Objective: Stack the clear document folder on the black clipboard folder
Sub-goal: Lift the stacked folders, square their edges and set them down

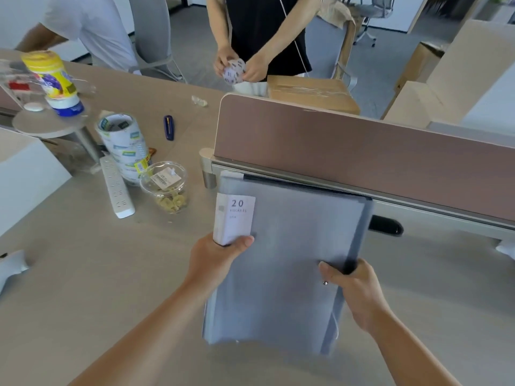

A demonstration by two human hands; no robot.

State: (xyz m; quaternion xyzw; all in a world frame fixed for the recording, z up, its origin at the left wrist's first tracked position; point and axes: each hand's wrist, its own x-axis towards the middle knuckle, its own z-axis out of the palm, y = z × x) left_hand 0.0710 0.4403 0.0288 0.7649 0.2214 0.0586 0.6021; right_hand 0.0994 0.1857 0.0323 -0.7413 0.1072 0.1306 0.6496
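Clear document folder (278, 260) at centre, pinched at 9 o'clock edge by left hand (214, 257), at 3 o'clock by right hand (359, 288). Black clipboard folder (362, 218) apparently beneath; blurred. Risks: skewed landing, slippery cover sliding off toward 6 o'clock across worktop (83, 274).

I held the clear folder (281, 257) by both edges, my left hand (216, 257) at its label (235, 218), my right hand (359, 291) gripping the dark edge.
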